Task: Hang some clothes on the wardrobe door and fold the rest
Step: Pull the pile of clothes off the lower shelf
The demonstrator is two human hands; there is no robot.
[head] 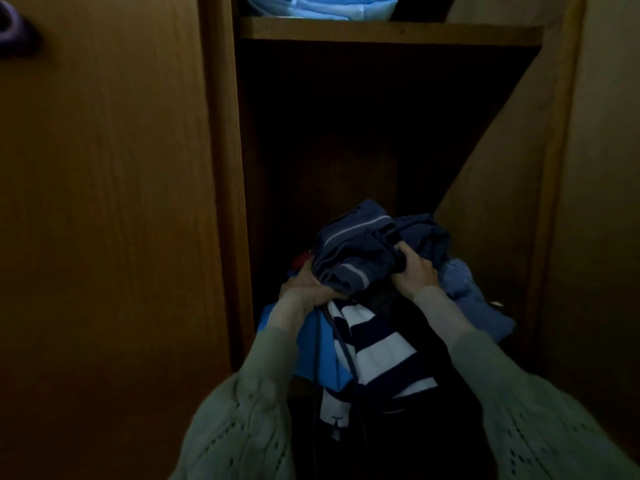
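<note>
A bundle of clothes [360, 247] fills the lower middle of the head view, in front of the open, dark wardrobe compartment [346, 133]. On top lies a dark blue garment with pale stripes. Below it hang a navy-and-white striped piece [377, 351], a bright blue piece [322, 348] and a black piece. My left hand [304, 285] grips the bundle from its left underside. My right hand [415, 268] clutches the dark blue fabric on the right. A lighter blue garment [471, 292] spills out to the right.
The closed wardrobe door [104, 202] with a dark knob [14, 26] covers the left. A wooden shelf [388, 31] above carries folded light blue fabric [322, 5]. The opened door panel [502, 161] slants on the right. The light is dim.
</note>
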